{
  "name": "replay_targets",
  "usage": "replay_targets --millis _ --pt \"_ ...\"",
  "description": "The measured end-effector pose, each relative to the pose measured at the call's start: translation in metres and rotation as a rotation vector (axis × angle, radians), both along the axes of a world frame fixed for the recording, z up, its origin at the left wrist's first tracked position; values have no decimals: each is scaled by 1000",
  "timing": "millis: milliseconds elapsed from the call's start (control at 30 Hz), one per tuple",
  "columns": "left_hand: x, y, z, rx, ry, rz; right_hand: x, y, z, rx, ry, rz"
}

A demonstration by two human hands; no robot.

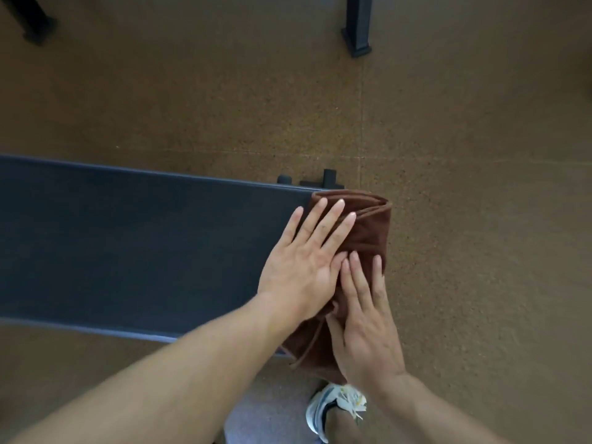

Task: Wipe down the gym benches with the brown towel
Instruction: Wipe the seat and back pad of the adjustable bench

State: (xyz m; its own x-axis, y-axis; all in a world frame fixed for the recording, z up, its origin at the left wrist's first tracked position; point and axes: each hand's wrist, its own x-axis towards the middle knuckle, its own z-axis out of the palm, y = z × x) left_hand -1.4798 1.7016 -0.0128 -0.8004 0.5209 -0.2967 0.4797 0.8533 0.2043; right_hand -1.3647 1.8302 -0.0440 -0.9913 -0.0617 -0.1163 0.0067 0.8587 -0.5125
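Note:
A dark blue padded gym bench (134, 248) runs from the left edge to the middle of the view. The folded brown towel (368, 232) lies across the bench's right end and hangs over its near edge. My left hand (304, 267) presses flat on the towel's left part, fingers spread, partly resting on the bench pad. My right hand (362, 322) lies flat on the towel's near part, fingers together, just beside the left hand. Neither hand grips the cloth; both press down on it.
Brown speckled rubber floor (480, 187) surrounds the bench. Black bench feet (323, 181) stick out behind its right end. Black equipment legs stand at the top left (32, 24) and top centre (357, 33). My white shoe (333, 408) is below the towel.

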Motion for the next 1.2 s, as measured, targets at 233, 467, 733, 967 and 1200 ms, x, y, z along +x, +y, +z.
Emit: replay_targets --millis 233,467,733,967,1200 --pt "-117 -22 3 54 -173 19 -111 -38 11 316 -53 -106" --pt "-53 -132 19 19 -10 -200 -31 -161 23 319 -89 -137" --pt "-131 -174 20 -150 -55 -88 -131 -176 21 258 -55 -71" --pt "-120 -183 8 -113 -34 -70 -141 -186 19 247 -64 -154" --pt "13 -244 13 -7 -4 -196 2 -255 31 119 -80 -247"
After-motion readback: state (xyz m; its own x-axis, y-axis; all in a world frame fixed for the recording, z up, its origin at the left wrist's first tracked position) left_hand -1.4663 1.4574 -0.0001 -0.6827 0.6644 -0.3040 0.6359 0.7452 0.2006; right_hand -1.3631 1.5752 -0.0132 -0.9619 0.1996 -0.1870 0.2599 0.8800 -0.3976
